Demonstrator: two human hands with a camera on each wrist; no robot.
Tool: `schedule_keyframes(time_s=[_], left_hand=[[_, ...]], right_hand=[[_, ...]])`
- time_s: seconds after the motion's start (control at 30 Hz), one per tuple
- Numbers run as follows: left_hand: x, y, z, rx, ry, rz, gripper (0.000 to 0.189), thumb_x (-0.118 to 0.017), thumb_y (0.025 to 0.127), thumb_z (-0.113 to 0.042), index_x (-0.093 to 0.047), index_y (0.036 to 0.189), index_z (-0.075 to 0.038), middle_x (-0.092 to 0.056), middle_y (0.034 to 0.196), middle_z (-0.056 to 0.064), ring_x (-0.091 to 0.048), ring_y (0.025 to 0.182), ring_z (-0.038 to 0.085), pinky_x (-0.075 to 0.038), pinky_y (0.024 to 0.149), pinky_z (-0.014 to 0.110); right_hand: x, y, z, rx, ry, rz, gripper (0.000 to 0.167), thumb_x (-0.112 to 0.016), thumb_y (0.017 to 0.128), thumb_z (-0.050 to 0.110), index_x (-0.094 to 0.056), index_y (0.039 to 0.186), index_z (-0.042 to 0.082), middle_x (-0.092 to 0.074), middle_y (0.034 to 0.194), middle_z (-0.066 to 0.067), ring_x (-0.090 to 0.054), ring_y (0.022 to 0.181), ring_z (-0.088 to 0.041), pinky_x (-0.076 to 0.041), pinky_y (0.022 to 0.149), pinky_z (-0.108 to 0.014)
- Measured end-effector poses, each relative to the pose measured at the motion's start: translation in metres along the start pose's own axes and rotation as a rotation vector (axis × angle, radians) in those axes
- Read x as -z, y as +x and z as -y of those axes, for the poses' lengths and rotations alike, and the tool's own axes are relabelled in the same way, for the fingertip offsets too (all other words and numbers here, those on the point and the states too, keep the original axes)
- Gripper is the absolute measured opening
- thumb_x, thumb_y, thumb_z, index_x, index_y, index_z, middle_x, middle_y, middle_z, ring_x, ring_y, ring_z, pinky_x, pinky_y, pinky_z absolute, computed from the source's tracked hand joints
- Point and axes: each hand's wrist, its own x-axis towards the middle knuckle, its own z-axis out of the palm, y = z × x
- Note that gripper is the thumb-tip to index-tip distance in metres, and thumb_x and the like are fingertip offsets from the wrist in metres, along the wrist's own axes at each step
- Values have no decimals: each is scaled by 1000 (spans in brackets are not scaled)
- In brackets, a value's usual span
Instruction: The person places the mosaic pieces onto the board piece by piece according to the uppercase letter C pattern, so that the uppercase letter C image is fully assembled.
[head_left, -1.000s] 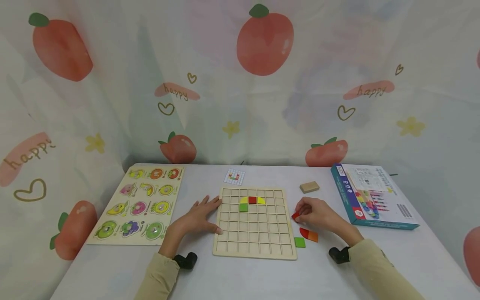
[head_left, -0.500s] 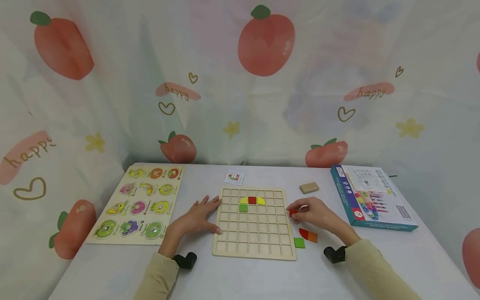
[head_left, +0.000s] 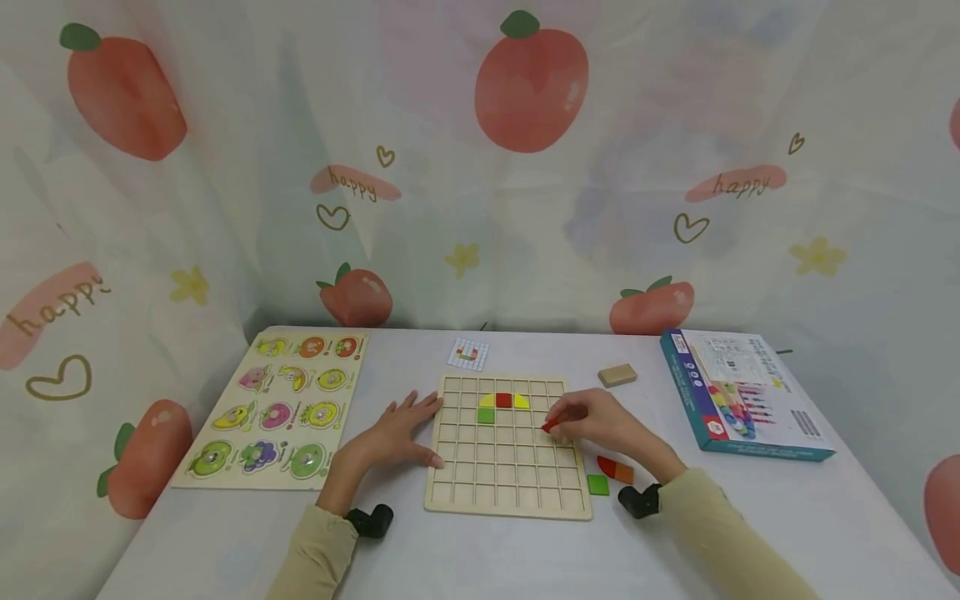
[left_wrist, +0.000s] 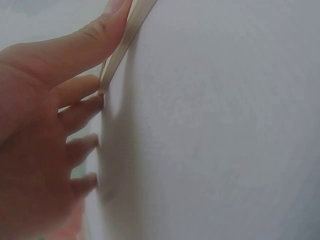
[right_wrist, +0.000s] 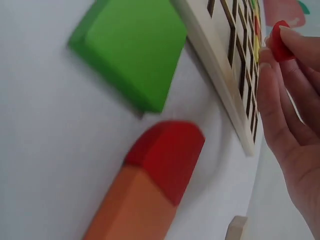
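Observation:
A wooden grid board (head_left: 510, 479) lies mid-table. In its upper part sit a red block (head_left: 504, 401), a yellow piece on either side of it, and a green square (head_left: 486, 416). My left hand (head_left: 393, 437) rests along the board's left edge, fingers spread and straight, thumb at the rim. Over the board's right side my right hand (head_left: 596, 421) pinches a small red block (right_wrist: 281, 42) between thumb and fingers. Right of the board lie a loose green block (head_left: 597, 485), a red quarter-round block (head_left: 607, 466) and an orange block (head_left: 624, 473).
A fruit puzzle board (head_left: 270, 408) lies at the left. Behind the grid board is a small pattern card (head_left: 468, 354). A plain wooden block (head_left: 617, 376) lies at the back right, near a flat box (head_left: 750, 396). A printed cloth hangs behind the table.
My right hand has carried the red block leftward from beside the board to over its right-hand squares. The left hand has stayed in place.

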Motion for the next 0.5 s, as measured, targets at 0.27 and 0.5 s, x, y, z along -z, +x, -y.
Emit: schedule_keyframes(time_s=[0.27,0.5], left_hand=[[0,0,2,-4,3,2,100,-89,79,-35,-36,160,-10,-27,170,9,-7,160,39,-4,130,58],[0,0,1,-6,8,4,100,-88,80,-36,-36,160,-9,-27,170,9,-7,160,39,-4,130,58]], right_hand=[[-13,11,12,8,-14,-25,10,-80,89,15,-77,98,11,-75,97,0,-66,86,-14,-57,82,-25],[-21,19,22,11,-20,-32,7,-79,90,14,-78,96,13,-74,96,1,-63,84,-14,-54,82,-29]])
